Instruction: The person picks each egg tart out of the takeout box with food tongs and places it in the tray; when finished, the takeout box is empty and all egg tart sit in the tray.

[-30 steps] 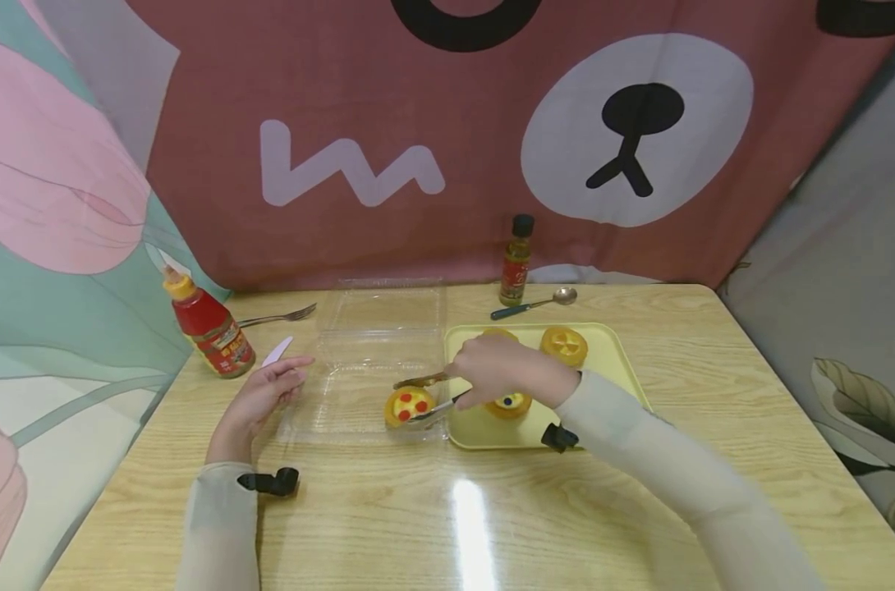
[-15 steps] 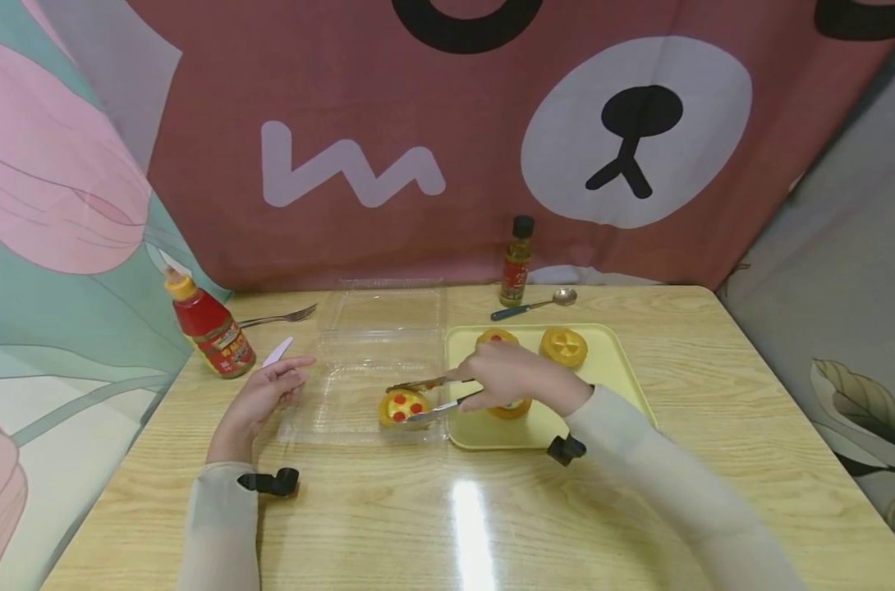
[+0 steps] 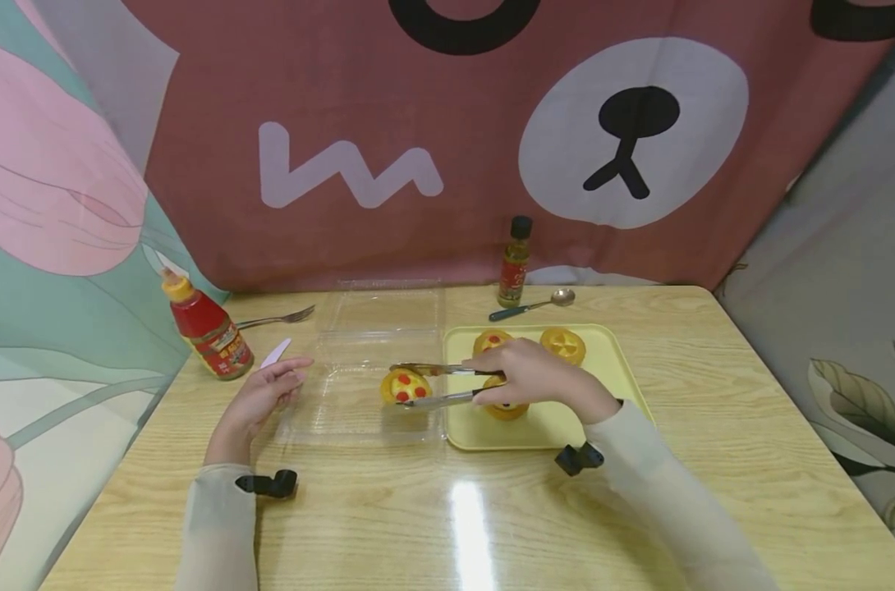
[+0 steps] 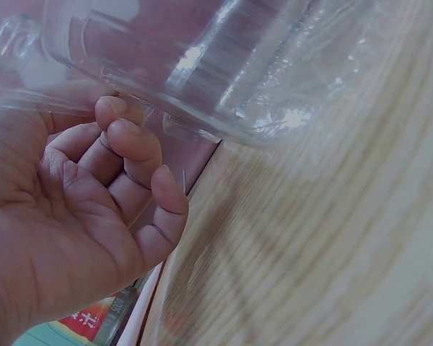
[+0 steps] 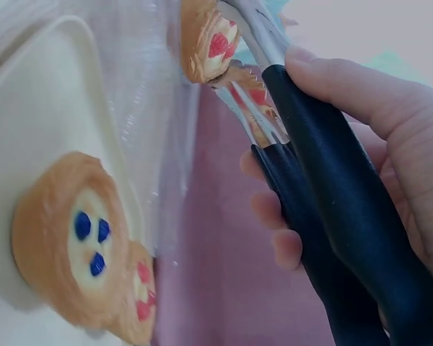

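My right hand grips black-handled metal tongs. Between their arms is a tart with red pieces, over the near part of the clear plastic container; a dark patch shows just below it. At the container's left edge, my left hand pinches the clear rim with thumb and curled fingers; through the plastic the thumb shows in the left wrist view. Partly under my right hand, a tart with blue pieces sits on the yellow tray. Another red-topped tart lies behind it.
A yellow-topped tart sits at the tray's back. Behind the tray are a spoon and a small bottle. A red sauce bottle, a fork and a pale knife blade lie around my left hand's far side.
My right hand has shifted right, showing more of the tongs. The red-topped tart first slid slightly left, then moved a little away from me between the tongs. My left hand stays at the container's edge.
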`<state>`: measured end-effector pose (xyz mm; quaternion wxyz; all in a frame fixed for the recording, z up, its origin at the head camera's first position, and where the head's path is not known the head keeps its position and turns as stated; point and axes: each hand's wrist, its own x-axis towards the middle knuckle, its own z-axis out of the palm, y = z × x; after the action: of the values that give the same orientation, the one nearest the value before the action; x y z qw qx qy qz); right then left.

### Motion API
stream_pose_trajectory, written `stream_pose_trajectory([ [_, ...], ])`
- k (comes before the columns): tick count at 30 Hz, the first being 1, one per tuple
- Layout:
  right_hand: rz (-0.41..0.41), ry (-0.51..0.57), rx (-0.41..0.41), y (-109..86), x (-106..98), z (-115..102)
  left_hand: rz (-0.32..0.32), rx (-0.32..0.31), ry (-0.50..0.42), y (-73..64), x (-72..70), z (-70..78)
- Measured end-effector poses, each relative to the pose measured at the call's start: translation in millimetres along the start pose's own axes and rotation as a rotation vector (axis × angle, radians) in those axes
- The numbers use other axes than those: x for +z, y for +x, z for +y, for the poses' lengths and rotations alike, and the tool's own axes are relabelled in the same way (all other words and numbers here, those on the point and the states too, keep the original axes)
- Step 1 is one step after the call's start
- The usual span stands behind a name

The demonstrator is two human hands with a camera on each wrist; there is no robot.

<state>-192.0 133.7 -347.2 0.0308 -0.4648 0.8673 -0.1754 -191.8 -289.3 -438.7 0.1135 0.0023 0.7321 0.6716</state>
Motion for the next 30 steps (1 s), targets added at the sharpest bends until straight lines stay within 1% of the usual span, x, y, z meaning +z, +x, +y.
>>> stream_pose_trajectory([
  [4, 0.038, 0.019, 0.014, -13.9, -10, 2, 0.003, -0.002, -0.004, -0.7, 0.1, 0.0],
  [7, 0.067, -0.009, 0.031, -26.6, -15, 6, 0.008, -0.005, -0.005, -0.5, 0.4, -0.1],
  [9, 0.09, -0.019, 0.049, -36.7, -18, 10, 0.012, -0.008, -0.007, -0.3, 0.9, -0.1],
  [14, 0.142, -0.002, 0.105, -64.6, -26, 19, 0.016, -0.013, -0.003, -0.4, 2.2, 0.5],
  [20, 0.183, -0.032, 0.169, -98.7, -36, 30, 0.008, 0.005, 0.011, 0.8, 2.0, 0.1],
  [23, 0.187, -0.055, 0.204, -115.2, -38, 34, 0.01, 0.009, 0.012, 1.4, 0.9, -0.6],
  [30, 0.235, -0.101, 0.268, -153.5, -36, 41, 0.012, 0.005, 0.019, 0.9, 0.6, -0.8],
])
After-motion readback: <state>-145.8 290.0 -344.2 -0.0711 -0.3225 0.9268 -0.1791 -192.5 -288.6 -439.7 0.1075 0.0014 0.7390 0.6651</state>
